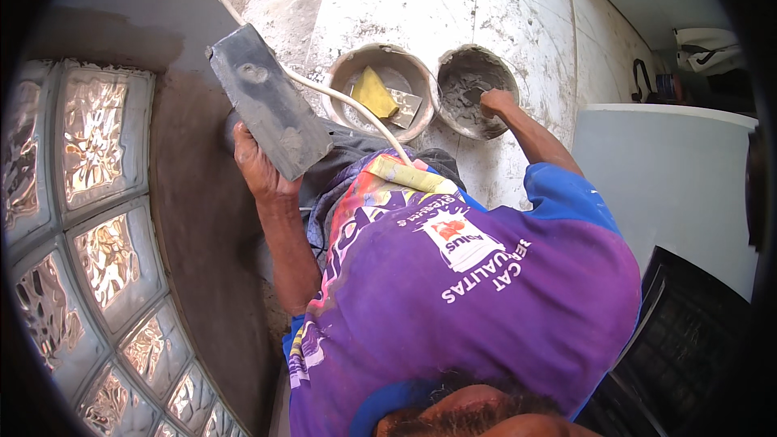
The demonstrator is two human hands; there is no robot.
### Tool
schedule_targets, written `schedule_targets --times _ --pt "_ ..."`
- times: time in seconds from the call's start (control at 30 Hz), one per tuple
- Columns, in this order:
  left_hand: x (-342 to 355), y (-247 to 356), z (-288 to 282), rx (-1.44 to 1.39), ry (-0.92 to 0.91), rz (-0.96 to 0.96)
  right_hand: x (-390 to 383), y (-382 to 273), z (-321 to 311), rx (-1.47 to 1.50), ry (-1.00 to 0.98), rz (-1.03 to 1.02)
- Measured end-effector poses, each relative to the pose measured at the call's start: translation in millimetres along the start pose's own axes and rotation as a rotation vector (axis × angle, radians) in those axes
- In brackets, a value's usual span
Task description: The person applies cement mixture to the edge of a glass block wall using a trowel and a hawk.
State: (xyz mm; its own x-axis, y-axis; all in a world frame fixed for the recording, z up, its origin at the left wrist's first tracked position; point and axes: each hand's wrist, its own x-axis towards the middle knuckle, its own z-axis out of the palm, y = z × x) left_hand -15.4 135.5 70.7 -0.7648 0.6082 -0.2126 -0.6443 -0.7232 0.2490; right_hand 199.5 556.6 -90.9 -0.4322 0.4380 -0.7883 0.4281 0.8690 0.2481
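Note:
My left hand [265, 168] is closed around a dark grey rectangular plastering float [271, 113]. The float tilts up beside the wall, its flat face turned upward with a dab of grey mortar near the far end. Its handle is hidden beneath. At the right, my right hand [498, 103] reaches over the rim of a round bucket [447, 117]. Wet grey mortar [469, 81] lies inside it. The fingers are curled closed; what they grip, perhaps a tool down in the mortar, is hard to make out.
Beside that bucket stands a wider tub [338, 65] holding a yellow sponge [373, 95] and a flat metal blade [405, 108]. A pale cable [344, 97] crosses near the float. Glass blocks [97, 137] line the left wall; a pale grey panel [647, 178] stands right.

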Motion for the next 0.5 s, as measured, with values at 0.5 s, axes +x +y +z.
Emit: schedule_targets --times 0.5 --pt "3.5 -22.1 32.1 0.168 0.018 -0.035 -90.5 102.9 10.7 1.755 -0.48 -0.197"
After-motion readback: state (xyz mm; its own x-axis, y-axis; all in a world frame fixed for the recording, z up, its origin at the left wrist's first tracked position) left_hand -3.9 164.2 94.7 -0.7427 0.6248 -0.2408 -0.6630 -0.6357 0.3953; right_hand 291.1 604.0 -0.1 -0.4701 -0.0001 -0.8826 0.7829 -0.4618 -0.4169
